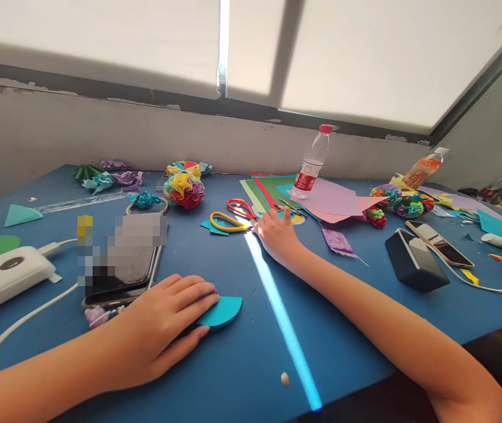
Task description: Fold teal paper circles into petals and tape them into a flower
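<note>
My left hand (169, 323) lies palm down on the table, fingers stretched over a folded blue paper piece (224, 310) with a rounded edge. Its thumb rests along the near side of the paper, and part of the paper is hidden beneath the hand. Farther off, my right hand (279, 235) is closed over the blade end of a pair of scissors (228, 226), which has one yellow and one red handle loop. The handles point left, beside a small blue paper scrap (215, 228). Most of the blades are covered by the fingers.
Left: stacked phones (123, 282), a white power bank (13, 273) with its cable. Behind: colourful paper balls (184, 189), coloured sheets (330, 197), an upright bottle (310, 167). Right: a tilted orange bottle (424, 167), a black box (415, 261), another phone (440, 244).
</note>
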A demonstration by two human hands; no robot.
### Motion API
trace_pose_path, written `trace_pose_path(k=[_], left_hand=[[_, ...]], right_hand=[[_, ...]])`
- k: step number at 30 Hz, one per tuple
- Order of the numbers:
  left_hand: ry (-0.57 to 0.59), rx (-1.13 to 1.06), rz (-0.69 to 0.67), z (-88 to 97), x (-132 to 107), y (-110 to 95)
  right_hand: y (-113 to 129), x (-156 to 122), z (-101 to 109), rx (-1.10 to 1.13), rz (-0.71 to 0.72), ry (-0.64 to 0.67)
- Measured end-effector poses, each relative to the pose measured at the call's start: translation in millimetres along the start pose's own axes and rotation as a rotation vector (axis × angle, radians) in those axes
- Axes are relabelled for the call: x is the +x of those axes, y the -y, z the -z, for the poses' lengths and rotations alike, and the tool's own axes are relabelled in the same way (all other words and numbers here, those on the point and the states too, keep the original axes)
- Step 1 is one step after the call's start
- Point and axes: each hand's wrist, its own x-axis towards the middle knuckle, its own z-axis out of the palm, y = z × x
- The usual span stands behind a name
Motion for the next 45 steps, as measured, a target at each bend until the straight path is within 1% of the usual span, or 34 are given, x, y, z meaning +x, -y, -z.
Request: trace_pose_path(k=[4, 6, 9, 13, 16, 20, 23, 25, 27, 28, 29, 31, 34, 36, 38, 39, 40, 43, 44, 45], left_hand=[[0.041, 0.041, -0.020, 3.0, 0.4, 1.6], [0.040, 0.042, -0.030, 2.7, -0.3, 2.8], [-0.020, 0.022, -0.048, -0.1, -1.3, 5.6], [-0.146, 0.018, 0.003, -3.3, -1.4, 7.7], [-0.160, 0.005, 0.074, -3.8, -1.6, 6.9], [-0.156, -0.002, 0.130, -4.6, -2.2, 6.3], [-0.151, -0.045, 0.178, -4.6, -0.8, 6.6], [-0.152, -0.113, 0.263, -3.1, 1.6, 5.9], [-0.166, -0.191, 0.371, -0.4, 4.5, 4.3], [-0.180, -0.224, 0.416, 1.0, 5.9, 3.2], [-0.201, -0.255, 0.445, 2.2, 7.0, 2.2], [-0.232, -0.317, 0.461, 3.5, 8.0, 0.8], [-0.222, -0.418, 0.465, 2.7, 7.5, 1.3], [-0.193, -0.510, 0.484, 1.2, 7.7, 2.9], [-0.166, -0.598, 0.516, 0.2, 8.7, 3.9], [-0.178, -0.615, 0.547, 0.0, 9.2, 3.8], [-0.212, -0.607, 0.590, 0.0, 9.6, 3.2], [-0.429, -0.474, 0.715, 0.9, 8.4, -1.9], [-0.470, -0.439, 0.720, 1.5, 7.2, -4.4], [-0.471, -0.426, 0.700, 2.3, 5.7, -7.2]], right_hand=[[-4.8, -5.0, -0.7, -0.043, -0.067, -0.046], [-10.3, -6.7, -1.1, -0.062, -0.065, -0.062], [-20.0, -7.9, -2.5, -0.083, 0.006, -0.053], [-26.4, -6.8, -4.9, -0.109, 0.141, -0.020], [-26.8, -4.8, -6.1, -0.111, 0.190, -0.014], [-26.8, -3.7, -4.7, -0.114, 0.174, -0.036], [-16.4, -9.6, 2.1, -0.108, 0.150, -0.078], [0.5, -19.3, 9.7, -0.045, 0.196, -0.135], [22.6, -32.8, 18.8, 0.221, 0.277, -0.299], [33.7, -39.9, 23.7, 0.371, 0.310, -0.356], [43.6, -46.7, 28.6, 0.516, 0.314, -0.368], [57.6, -56.9, 37.5, 0.744, 0.252, -0.267], [62.9, -61.1, 45.8, 1.135, 0.215, 0.042], [61.0, -59.4, 47.7, 1.343, 0.222, 0.194], [59.8, -58.0, 48.4, 1.432, 0.204, 0.245], [60.1, -58.0, 48.9, 1.448, 0.188, 0.248], [60.9, -58.6, 49.5, 1.460, 0.172, 0.248], [64.4, -62.0, 51.4, 1.478, 0.153, 0.250], [65.3, -63.0, 51.6, 1.475, 0.159, 0.248], [65.9, -63.9, 51.6, 1.468, 0.164, 0.241]])
